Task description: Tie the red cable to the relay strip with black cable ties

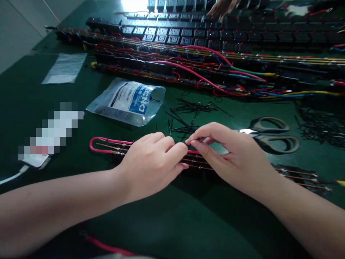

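Note:
A socket strip (289, 172) with thin copper bars lies across the green table beneath both hands. A thick red wire (101, 139) loops round its left end and runs along the bars. My left hand (152, 162) is closed over the middle of the strip; what its curled fingers hold is hidden. With thumb and forefinger, my right hand (229, 151) pinches a small black cable tie (193, 141), right against my left fingertips. Loose cable ties (192, 108) are scattered just behind the hands. Scissors (269, 133) with dark handles lie beyond my right hand.
An open plastic bag (121, 102) and a flat bag (64, 68) lie at the left, near a phone (51, 136) on a white cable. More wired strips (167, 61) fill the back. Black clippings (323, 122) lie right. Another person's hand (222, 9) shows at the top.

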### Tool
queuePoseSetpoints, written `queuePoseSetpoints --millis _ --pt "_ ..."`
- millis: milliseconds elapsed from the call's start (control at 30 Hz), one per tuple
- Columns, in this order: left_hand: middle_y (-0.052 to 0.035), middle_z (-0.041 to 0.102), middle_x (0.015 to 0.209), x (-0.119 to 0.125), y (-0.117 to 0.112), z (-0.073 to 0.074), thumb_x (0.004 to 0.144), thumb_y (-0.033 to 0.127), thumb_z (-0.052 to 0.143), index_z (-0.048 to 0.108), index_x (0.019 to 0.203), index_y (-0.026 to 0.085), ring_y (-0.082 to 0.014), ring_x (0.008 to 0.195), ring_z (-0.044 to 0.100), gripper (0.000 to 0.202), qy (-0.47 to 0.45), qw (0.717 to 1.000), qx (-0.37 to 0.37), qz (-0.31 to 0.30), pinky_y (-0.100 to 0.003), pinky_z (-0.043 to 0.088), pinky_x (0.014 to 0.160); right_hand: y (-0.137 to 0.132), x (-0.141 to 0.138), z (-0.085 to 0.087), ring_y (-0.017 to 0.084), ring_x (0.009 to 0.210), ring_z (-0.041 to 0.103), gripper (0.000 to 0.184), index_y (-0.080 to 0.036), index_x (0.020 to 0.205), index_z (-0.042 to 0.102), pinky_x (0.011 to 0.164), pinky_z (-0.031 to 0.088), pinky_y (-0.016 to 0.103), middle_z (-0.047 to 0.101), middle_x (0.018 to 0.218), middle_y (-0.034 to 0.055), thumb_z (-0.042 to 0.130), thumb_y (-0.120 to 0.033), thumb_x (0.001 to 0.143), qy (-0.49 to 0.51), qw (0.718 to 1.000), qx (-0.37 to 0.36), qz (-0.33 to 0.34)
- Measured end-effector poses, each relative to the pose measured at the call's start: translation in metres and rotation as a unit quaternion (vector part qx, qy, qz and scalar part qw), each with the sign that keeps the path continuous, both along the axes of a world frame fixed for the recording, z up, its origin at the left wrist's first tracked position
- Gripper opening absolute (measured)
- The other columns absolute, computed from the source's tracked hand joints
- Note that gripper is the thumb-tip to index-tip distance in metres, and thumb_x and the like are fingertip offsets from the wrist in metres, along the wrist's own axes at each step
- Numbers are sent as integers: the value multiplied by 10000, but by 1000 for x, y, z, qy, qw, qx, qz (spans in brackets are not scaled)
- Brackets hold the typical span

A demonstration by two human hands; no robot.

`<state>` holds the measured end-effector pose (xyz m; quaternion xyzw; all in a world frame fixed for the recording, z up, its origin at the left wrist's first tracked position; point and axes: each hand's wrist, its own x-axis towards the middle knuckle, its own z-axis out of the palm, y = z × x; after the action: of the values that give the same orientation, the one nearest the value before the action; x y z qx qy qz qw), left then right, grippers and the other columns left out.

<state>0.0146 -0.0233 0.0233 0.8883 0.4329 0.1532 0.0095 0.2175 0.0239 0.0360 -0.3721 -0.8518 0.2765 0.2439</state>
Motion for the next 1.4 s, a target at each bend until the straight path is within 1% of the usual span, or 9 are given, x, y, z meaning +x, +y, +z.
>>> queuePoseSetpoints --millis 67,133,300,500,667,833,1200,1300,1400 --pt "-30 632 796 -1 1 2 952 257 518 590 909 177 -213 715 549 116 24 999 14 -17 -353 427 645 1 0 -3 119 672 614 45 -203 911 608 570 461 228 669 801 -10 577 -228 934 37 999 -9 -7" --pt "-31 638 801 -3 4 2 953 288 524 594 916 177 -214 713 558 136 29 999 10 -29 -357 434 643 2 1 -6 116 679 615 31 -207 898 609 579 477 227 664 803 -16 595 -221 922 62 998 -22 -6" --pt "-30 676 886 -11 15 -1 908 445 609 585 1026 176 -218 798 609 296 -1 994 -108 -35 -358 473 692 7 2 -10 118 678 613 42 -208 899 620 611 497 247 656 805 -19 628 -248 909 101 993 -64 -13" --pt "-35 684 970 -13 17 3 856 414 683 601 1007 193 -216 907 618 281 -41 981 -188 -16 -366 500 794 7 2 -8 109 664 601 43 -200 886 633 601 490 240 656 798 -22 641 -240 899 83 995 -47 7" --pt "-27 676 947 -9 15 6 853 399 693 599 986 198 -215 889 612 258 -42 974 -225 5 -362 497 763 10 3 -7 102 662 607 49 -185 886 627 603 485 228 656 798 -21 627 -230 907 64 997 -32 30" --pt "-52 673 968 -7 10 3 902 415 637 589 1007 181 -231 899 607 261 -29 981 -194 -8 -376 495 763 13 5 -8 105 671 617 54 -185 891 624 596 473 228 664 797 -20 626 -236 908 51 998 -25 37" --pt "-46 689 919 -9 15 2 884 434 664 598 980 165 -225 849 629 293 -22 987 -154 -37 -370 499 744 13 4 -6 94 652 613 77 -182 846 635 575 454 210 663 749 -26 624 -238 898 40 997 -50 33" --pt "-42 691 881 -8 10 -1 929 428 596 617 988 146 -217 820 631 289 3 995 -91 -51 -394 495 785 13 3 -4 87 623 594 91 -186 835 635 542 429 204 654 719 -35 612 -237 907 24 998 -53 39" --pt "-46 710 885 -6 3 -6 981 341 509 635 1038 118 -215 835 638 262 60 995 45 -63 -454 458 896 14 3 -3 82 605 579 112 -187 824 633 522 410 200 648 700 -38 601 -239 917 13 997 -58 46"
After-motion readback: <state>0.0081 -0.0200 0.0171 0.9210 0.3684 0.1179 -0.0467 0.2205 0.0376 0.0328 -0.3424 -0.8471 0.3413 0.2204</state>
